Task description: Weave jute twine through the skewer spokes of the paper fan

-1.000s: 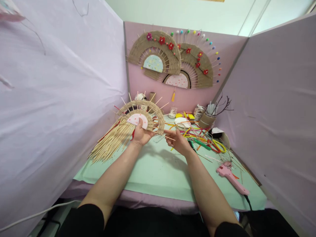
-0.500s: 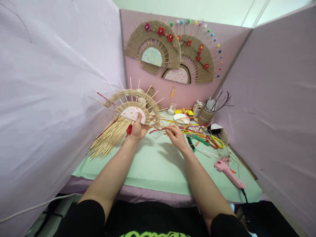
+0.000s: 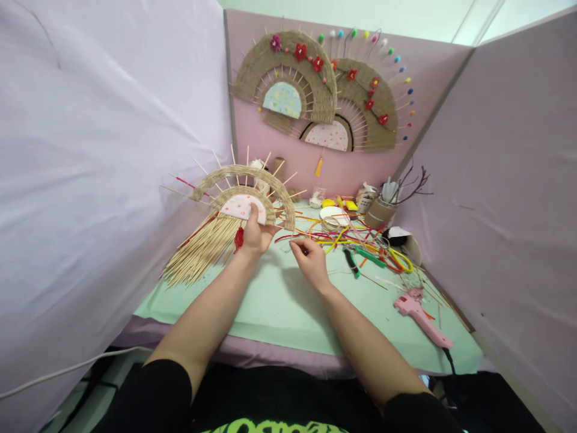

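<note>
My left hand [image 3: 256,236] grips a half-round woven fan [image 3: 285,207] of twine and thin sticks, its thumb pressed on the white centre with orange spots. Bare stick ends fan out beyond the outer woven band, and one stick at the left is partly red. Just below the fan's right end, my right hand [image 3: 310,261] is closed in a pinch; whatever lies between its fingertips is too fine to make out. Beside the left wrist a red ornament [image 3: 238,239] shows. A heap of thin wooden sticks [image 3: 198,252] lies under the fan's left side.
Pipe cleaners [image 3: 333,240], green-handled pliers [image 3: 369,257] and a pink glue gun [image 3: 424,319] lie to the right. Farther back are a white dish [image 3: 334,215] and a container [image 3: 379,213] of twigs. Two finished-looking fans [image 3: 288,45] hang on the pink back panel.
My right hand has moved left and slightly down, closer to the fan's right end, its fingers drawn into a tighter pinch. My left hand still holds the fan; the view has shifted slightly.
</note>
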Available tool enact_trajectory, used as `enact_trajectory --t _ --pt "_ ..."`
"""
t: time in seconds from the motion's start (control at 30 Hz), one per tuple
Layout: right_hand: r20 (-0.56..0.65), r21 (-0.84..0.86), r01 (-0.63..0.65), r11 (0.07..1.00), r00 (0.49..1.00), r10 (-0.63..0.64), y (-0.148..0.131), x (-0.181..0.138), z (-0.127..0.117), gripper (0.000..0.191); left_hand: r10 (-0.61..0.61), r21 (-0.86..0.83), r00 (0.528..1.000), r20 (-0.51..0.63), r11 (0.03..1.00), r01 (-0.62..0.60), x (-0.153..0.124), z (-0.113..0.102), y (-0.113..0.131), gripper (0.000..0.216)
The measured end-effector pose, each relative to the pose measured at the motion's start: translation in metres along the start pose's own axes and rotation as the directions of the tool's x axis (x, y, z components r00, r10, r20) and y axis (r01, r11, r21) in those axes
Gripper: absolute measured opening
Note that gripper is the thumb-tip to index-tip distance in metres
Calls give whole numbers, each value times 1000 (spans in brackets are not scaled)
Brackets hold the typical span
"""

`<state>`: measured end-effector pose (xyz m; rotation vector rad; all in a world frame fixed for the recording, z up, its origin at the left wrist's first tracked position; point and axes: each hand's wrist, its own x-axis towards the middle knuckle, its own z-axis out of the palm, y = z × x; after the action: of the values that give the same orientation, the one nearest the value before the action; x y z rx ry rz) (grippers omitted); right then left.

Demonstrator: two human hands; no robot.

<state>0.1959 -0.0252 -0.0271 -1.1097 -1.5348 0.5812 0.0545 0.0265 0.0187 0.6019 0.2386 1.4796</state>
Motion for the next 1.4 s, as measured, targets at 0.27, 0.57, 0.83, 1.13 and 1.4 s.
enact_trajectory --t 0.27,0.57,0.83,1.13,1.4 --pt "76 192 -226 955 974 215 15 18 -16 27 -261 6 965 31 965 261 -2 0 0 53" --pt "586 630 -663 404 747 312 9 29 -43 21 -406 50 914 7 913 405 -4 -4 -4 41" --pt "600 733 -663 150 735 314 22 35 -51 15 -522 -12 840 146 848 529 -3 -8 4 47" --pt "519 816 -574 67 779 353 26 38 -52 4 -572 -25 772 275 799 601 -4 -14 2 48" --pt "485 821 -558 121 793 369 25 38 -53 2 -537 -61 813 225 825 562 -5 -11 0 46"
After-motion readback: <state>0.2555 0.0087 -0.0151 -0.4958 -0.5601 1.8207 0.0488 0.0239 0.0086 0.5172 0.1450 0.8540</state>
